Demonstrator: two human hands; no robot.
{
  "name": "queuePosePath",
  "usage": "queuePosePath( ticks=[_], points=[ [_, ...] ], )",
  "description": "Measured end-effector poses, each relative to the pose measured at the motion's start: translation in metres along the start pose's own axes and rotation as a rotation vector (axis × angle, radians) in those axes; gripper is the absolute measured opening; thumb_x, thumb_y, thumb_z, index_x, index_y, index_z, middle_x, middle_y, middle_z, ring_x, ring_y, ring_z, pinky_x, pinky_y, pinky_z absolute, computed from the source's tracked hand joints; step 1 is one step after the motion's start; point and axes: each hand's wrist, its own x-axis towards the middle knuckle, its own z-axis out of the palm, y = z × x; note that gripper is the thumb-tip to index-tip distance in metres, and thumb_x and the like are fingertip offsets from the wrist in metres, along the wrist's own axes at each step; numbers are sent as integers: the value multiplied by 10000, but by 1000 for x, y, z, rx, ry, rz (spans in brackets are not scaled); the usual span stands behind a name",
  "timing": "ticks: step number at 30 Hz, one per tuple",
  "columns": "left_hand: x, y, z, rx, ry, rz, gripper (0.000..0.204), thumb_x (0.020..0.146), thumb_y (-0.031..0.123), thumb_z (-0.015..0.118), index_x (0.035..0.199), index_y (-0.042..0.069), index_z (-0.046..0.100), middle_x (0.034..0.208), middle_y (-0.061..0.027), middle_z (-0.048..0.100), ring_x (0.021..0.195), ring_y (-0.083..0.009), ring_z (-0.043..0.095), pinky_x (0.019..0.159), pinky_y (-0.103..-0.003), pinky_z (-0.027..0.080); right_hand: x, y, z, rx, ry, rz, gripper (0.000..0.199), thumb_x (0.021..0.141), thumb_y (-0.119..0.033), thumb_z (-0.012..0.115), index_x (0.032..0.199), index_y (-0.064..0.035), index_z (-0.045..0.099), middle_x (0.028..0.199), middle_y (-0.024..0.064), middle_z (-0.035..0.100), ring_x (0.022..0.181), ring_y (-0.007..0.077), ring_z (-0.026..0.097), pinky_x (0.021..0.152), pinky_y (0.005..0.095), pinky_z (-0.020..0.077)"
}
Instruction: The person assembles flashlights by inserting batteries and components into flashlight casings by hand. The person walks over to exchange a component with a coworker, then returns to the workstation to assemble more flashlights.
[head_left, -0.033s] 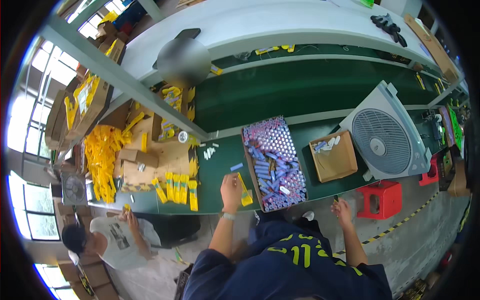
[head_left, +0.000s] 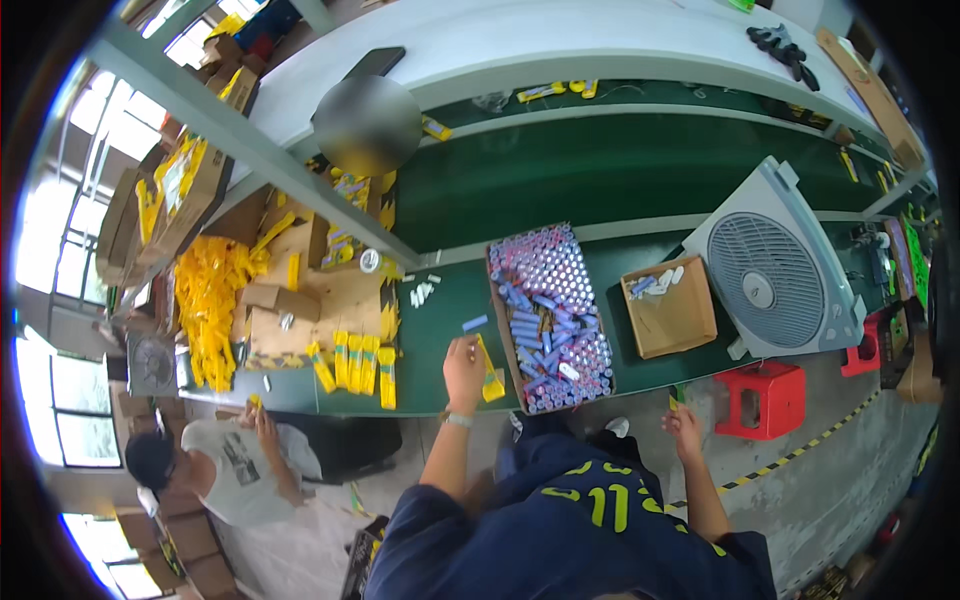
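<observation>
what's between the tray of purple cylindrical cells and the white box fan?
An open brown cardboard box holding a few small pieces sits between the tray of purple cylindrical cells and the white box fan, seen in the head view.

Green table (head_left: 600,170) runs across the scene, its near edge by the person. On it, centre, sits a cardboard tray of purple cylindrical cells (head_left: 548,315), some upright, some loose. Right of that, a small open cardboard box (head_left: 672,312), then a white box fan (head_left: 775,275) lying flat. Left of the tray, a loose purple cell (head_left: 474,323), small white pieces (head_left: 423,291), a row of yellow packs (head_left: 358,362) at the near edge and flattened cardboard (head_left: 330,295).
</observation>
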Motion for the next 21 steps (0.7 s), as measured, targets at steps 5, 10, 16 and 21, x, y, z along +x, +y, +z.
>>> queuePosePath(
  ticks=[5,10,16,21],
  points=[
    [26,-73,15,142,69,-74,132,836,129,630,927,39,664,920,-150,659,834,-331,644,735,-424,512,-77,108,-93,8,234,253,319,916,-232,597,1124,-1,530,918,129,629,808,247,647,692,367,546],
    [118,-141,17,273,119,-194,202,800,179,688,935,31,671,944,-177,674,861,-357,648,776,-433,519,-134,184,-181,160,367,448,322,905,-185,559,1131,36,496,977,170,601,845,294,620,735,405,534],
    [227,-145,97,578,44,89,271,793,237,720,986,57,657,1020,-166,648,946,-360,625,831,-453,509,-181,151,-137,303,580,396,375,898,-229,555,1183,8,498,977,139,599,817,268,621,703,404,534],
    [241,-194,66,566,-369,-25,344,929,297,556,1134,47,671,1043,-172,706,913,-270,694,757,-401,549,-154,131,-70,267,555,374,349,945,-227,542,1163,46,550,1042,215,647,896,325,673,794,420,571]
  ],
)
